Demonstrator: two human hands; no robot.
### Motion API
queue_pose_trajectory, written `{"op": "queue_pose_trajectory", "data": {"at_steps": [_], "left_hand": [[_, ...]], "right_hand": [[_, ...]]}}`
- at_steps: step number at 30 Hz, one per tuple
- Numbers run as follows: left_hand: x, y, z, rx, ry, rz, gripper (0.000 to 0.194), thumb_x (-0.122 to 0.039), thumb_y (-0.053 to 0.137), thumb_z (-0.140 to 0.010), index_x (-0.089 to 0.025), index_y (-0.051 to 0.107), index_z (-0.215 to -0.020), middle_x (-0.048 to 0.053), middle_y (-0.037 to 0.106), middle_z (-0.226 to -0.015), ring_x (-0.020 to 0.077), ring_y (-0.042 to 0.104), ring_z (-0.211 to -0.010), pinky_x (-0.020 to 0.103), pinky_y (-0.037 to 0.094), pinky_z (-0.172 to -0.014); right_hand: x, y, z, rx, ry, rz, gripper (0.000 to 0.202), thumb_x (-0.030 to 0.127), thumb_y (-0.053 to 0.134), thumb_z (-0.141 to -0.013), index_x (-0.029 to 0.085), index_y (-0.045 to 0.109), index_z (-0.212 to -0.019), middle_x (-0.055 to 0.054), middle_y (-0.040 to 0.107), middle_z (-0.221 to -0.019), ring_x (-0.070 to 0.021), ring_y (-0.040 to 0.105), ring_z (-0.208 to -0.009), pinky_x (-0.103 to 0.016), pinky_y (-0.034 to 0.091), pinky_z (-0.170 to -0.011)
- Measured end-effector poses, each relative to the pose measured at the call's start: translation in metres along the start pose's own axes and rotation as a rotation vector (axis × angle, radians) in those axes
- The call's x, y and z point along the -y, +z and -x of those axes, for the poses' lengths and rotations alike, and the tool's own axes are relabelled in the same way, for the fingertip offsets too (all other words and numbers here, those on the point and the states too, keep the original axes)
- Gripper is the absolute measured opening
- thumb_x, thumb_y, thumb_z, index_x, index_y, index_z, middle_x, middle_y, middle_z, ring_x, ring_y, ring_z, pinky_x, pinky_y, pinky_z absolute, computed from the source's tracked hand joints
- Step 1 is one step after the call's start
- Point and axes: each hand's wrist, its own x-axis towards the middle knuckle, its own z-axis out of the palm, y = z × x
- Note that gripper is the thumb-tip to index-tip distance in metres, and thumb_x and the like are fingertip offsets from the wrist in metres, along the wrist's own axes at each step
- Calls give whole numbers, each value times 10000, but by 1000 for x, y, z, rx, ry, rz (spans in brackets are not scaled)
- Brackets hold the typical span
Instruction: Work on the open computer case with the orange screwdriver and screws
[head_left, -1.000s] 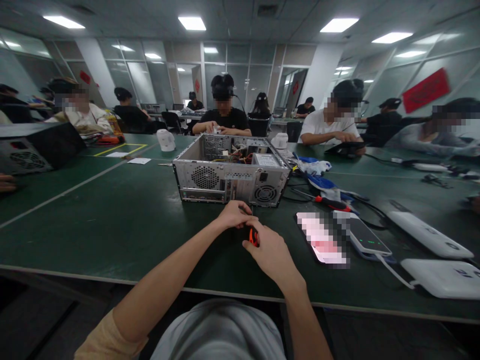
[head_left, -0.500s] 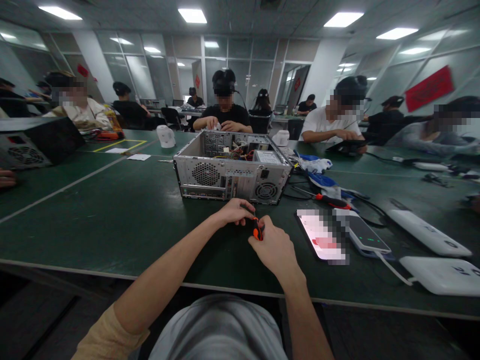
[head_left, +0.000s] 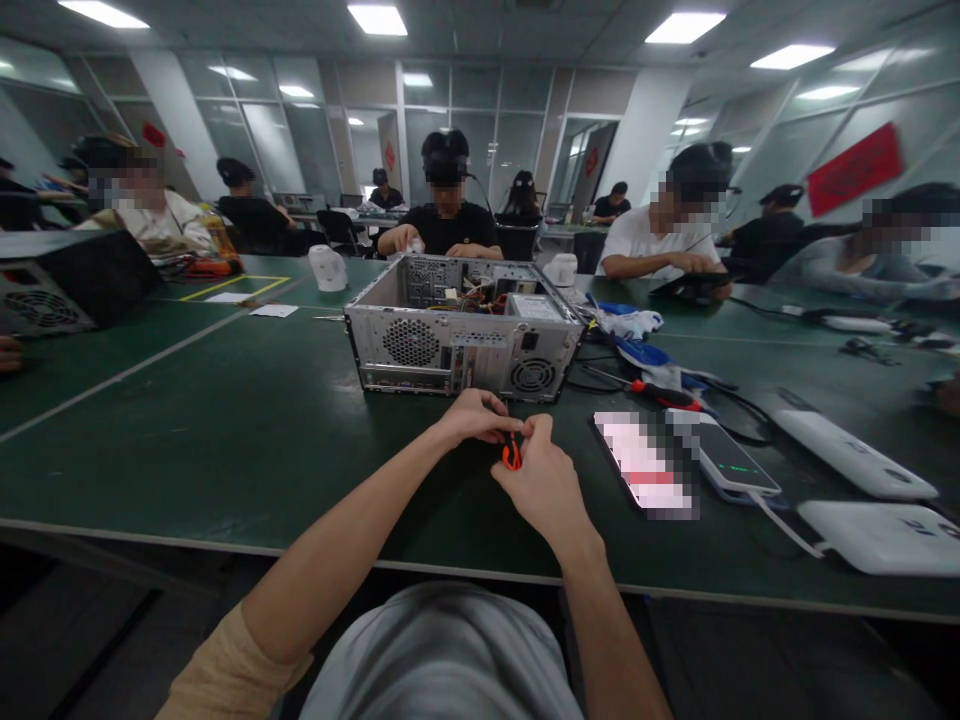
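My right hand (head_left: 546,468) is closed round the orange and black handle of a small screwdriver (head_left: 511,452). My left hand (head_left: 480,415) is closed too, its fingertips pinched at the shaft end of the screwdriver and meeting the right fingers. The tip is mostly hidden by the fingers, and whether a small part is held there I cannot tell. Just beyond both hands stands an opened computer case (head_left: 487,350), its rear panel facing me, with cables and a power supply visible inside.
Right of the case lie a red and black screwdriver (head_left: 667,396), blue and white gloves (head_left: 637,350) and cables. Nearer are a lit phone (head_left: 641,465) and white power banks (head_left: 885,537). A black computer case (head_left: 75,280) stands at left. Several people sit around the table.
Both hands have drawn closer together; the right fingers now reach up to the left fingertips, and less of the screwdriver shows. The view has shifted slightly. A person opposite has moved a hand.
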Motion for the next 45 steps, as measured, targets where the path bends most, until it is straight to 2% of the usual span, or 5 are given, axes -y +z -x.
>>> {"op": "queue_pose_trajectory", "data": {"at_steps": [10,18,22,34,45], "left_hand": [[2,5,-1,-5,-29,120,264,-66,808,-716,-124,564,-800,10,665,-620,117,659,-562,262,599,-633],[5,3,0,59,-51,205,254,-40,760,-744,-139,564,-871,9,678,-648,121,664,-558,253,568,-641],[4,4,0,62,-46,218,239,-17,726,-751,-141,560,-868,6,675,-654,118,665,-582,257,571,-662],[12,0,-6,-49,86,-203,330,-329,819,-727,-143,607,-900,6,660,-609,117,617,-473,220,528,-494],[-3,-1,4,1,-82,45,363,-227,852,-704,-163,517,-828,-22,636,-562,97,616,-499,218,546,-576]], "right_hand": [[0,0,0,13,-26,145,228,246,564,-829,232,422,-1007,-67,664,-964,-250,670,-886,-288,315,-639],[2,0,0,29,-27,138,263,444,466,-973,216,430,-1099,-86,689,-944,-256,688,-890,-288,340,-658],[1,-2,2,39,-41,108,190,362,376,-1004,217,451,-1101,-83,695,-959,-244,684,-866,-292,326,-661],[0,1,0,-26,-88,109,152,236,511,-921,230,518,-1073,-50,664,-1010,-210,631,-923,-279,323,-672],[-5,4,0,-73,-151,172,172,273,581,-899,266,594,-1071,-50,569,-1034,-224,568,-1020,-277,376,-722]]}}
